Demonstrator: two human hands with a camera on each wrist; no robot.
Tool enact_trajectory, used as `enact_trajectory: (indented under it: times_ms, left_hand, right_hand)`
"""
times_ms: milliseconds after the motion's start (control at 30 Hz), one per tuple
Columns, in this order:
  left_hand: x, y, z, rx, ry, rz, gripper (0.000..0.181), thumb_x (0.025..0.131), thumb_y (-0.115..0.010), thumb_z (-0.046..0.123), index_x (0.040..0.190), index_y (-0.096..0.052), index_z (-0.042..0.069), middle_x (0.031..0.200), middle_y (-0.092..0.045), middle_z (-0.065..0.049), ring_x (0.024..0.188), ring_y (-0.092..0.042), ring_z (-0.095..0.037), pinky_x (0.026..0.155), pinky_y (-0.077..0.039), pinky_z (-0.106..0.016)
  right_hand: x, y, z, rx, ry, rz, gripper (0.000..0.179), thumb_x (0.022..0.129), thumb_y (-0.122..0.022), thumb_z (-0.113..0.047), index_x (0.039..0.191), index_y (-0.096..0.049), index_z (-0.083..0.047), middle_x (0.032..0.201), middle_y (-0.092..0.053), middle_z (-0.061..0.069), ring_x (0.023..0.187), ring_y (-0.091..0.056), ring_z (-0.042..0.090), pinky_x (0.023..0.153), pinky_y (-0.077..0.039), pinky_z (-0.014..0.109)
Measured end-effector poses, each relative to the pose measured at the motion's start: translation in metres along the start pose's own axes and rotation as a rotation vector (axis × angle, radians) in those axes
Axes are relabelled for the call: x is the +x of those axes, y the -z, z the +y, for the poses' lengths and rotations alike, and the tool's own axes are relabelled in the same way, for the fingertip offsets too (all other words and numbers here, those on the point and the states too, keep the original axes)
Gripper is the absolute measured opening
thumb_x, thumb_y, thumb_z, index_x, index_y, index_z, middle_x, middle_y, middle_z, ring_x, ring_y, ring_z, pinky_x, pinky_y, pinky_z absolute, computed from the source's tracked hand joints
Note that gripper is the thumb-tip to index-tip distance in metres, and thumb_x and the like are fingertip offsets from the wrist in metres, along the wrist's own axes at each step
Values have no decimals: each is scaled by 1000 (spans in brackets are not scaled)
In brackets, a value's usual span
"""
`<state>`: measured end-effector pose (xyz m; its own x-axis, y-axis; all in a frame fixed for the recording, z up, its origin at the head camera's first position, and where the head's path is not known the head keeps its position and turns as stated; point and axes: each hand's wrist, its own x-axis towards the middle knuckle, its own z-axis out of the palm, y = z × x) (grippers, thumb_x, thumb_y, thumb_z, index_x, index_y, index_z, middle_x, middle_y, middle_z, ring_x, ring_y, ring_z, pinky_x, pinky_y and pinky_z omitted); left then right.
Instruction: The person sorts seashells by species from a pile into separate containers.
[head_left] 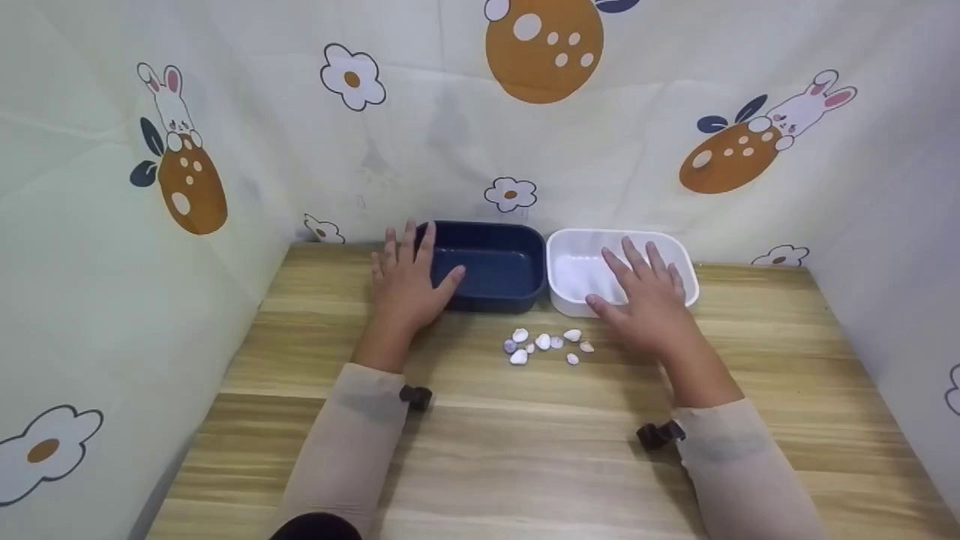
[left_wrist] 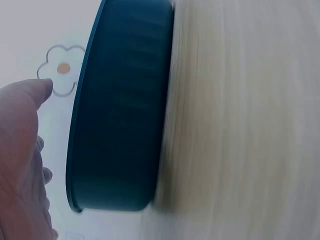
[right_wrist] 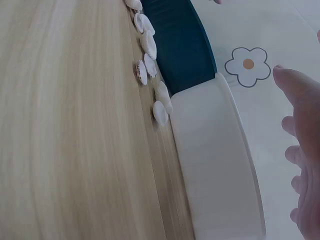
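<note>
Fingers spread, my left hand [head_left: 409, 289] hovers over the left end of a dark blue rectangular container [head_left: 495, 304]; it holds nothing. To the right, my right hand [head_left: 649, 300] spreads its fingers over the right part of a white rectangular container [head_left: 574, 308], also with nothing in its grasp. The two containers stand side by side, and the bare inner floor of each shows. In front of them lie several small seashells [head_left: 543, 342], mostly white, in a loose group. From the right wrist view, the shells [right_wrist: 148, 45] lie close along the containers' front sides.
Everything stands on a wood-grain table [head_left: 517, 450]. Behind the containers and along both sides hangs a pale curtain [head_left: 435, 142] printed with rabbits and flowers. A small black device [head_left: 418, 397] sits at the left wrist, another black device [head_left: 660, 435] at the right.
</note>
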<state>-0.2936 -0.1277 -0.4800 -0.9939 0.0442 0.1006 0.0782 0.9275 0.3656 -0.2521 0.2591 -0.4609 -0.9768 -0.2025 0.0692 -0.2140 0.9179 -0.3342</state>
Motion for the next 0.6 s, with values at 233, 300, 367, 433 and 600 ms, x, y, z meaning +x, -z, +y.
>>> enact_trajectory:
  times_ms: [233,300,367,433,600]
  left_hand:
    - [-1,4,-25,-152,-40,23,100,99,-44,80,174,-9,25,183,-1,-8,169,2,-42,133,-11,-70]
    - [0,5,-29,-202,-58,32,100,99,-47,78,174,-9,23,183,-4,-9,169,0,-43,133,-11,-71]
    - [0,5,-32,-255,-71,30,101,99,-50,76,174,-9,22,183,-4,-9,169,-1,-43,133,-11,-71]
    - [-1,5,-34,-332,-72,17,103,99,-53,75,174,-7,23,183,-3,-8,169,-2,-41,134,-10,-69]
    - [-1,3,-42,-545,-40,-49,107,96,-63,72,174,-2,32,183,-1,-4,170,-6,-36,134,-13,-68]
  right_hand:
    - [-10,6,10,49,68,25,84,102,-60,-63,171,-30,-26,181,-17,11,167,-10,45,130,-13,72]
    - [-12,7,12,58,88,40,83,102,-64,-57,170,-32,-23,180,-21,13,167,-13,46,131,-14,71]
    - [-13,6,14,69,107,49,82,101,-66,-55,169,-35,-21,179,-24,13,166,-16,45,132,-15,68]
    - [-14,6,14,89,126,57,80,101,-68,-54,167,-38,-19,178,-28,13,165,-21,45,133,-17,66]
    - [-16,4,11,160,167,74,77,100,-71,-53,163,-46,-18,173,-40,12,160,-33,42,131,-25,64]
